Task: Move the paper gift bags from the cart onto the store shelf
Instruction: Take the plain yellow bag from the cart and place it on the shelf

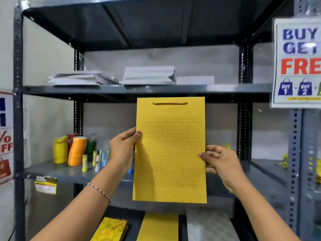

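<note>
A flat yellow paper gift bag [171, 141] with a small diamond pattern and a rope handle is held upright in front of the grey metal store shelf [107, 173]. My left hand [124, 146] pinches its left edge. My right hand [220, 162] grips its right edge, thumb on the front. Low in view lie more flat bags: a yellow floral one [111, 229], a plain yellow one [159, 226] and a silver-grey one [208, 225]. What they rest on is not visible.
On the middle shelf's left side stand yellow and orange ribbon rolls [69, 150] and small tubes [94, 159]. The upper shelf [225, 88] carries white paper stacks [148, 74]. A "BUY GET FREE" sign [298, 63] hangs on the right upright.
</note>
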`<state>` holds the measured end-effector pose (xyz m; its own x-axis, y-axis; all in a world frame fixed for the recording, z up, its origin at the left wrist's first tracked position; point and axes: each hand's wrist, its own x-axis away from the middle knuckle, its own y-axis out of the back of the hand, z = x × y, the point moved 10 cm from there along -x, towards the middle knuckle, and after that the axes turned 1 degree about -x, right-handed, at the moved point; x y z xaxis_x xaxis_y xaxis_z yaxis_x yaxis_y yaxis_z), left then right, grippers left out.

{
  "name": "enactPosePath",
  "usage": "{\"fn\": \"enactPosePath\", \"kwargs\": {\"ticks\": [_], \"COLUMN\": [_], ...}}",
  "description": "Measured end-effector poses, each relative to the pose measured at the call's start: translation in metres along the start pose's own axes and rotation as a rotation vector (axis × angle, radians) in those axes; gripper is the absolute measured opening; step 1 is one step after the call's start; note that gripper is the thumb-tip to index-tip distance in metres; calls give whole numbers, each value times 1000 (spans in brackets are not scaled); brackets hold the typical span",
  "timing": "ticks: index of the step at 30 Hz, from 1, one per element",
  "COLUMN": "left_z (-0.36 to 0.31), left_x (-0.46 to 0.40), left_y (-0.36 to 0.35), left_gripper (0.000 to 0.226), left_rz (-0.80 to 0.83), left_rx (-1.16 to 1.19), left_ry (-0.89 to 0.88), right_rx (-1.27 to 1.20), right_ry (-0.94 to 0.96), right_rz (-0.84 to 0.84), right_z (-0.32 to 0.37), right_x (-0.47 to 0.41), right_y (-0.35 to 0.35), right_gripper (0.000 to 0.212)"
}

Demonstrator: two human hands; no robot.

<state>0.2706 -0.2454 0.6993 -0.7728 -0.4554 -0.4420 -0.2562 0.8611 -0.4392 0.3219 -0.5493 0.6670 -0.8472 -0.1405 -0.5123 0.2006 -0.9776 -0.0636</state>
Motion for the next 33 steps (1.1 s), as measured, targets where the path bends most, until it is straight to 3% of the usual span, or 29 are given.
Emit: {"fn": "enactPosePath", "kwargs": {"ticks": [6,11,14,20,23,27,33], "left_z": [111,211,260,335,363,380,421], "left_x": [62,144,194,223,214,165,46], "left_y": [85,183,225,260,263,247,236], "left_gripper": [19,34,23,15,18,17,10], "left_rz": [-66,-91,-156,-207,-110,42,-59], "left_rx": [-87,-192,-212,-331,-479,-542,-644], "left_ry": [241,480,634,900,1055,1021,810], "right_rx": [-24,-21,2,17,1,9,124], "right_ry": [-273,-552,-732,-961,-994,-929,-815], "right_rz": [48,30,-8,-111,-145,-197,-242], "right_z": [-116,-224,-287,-375,-401,-413,-430], "right_x": [66,151,203,242,220,153,53], "right_y": [-7,-12,-16,-18,-14,-13,-27], "right_gripper": [29,20,19,13,18,13,30]}}
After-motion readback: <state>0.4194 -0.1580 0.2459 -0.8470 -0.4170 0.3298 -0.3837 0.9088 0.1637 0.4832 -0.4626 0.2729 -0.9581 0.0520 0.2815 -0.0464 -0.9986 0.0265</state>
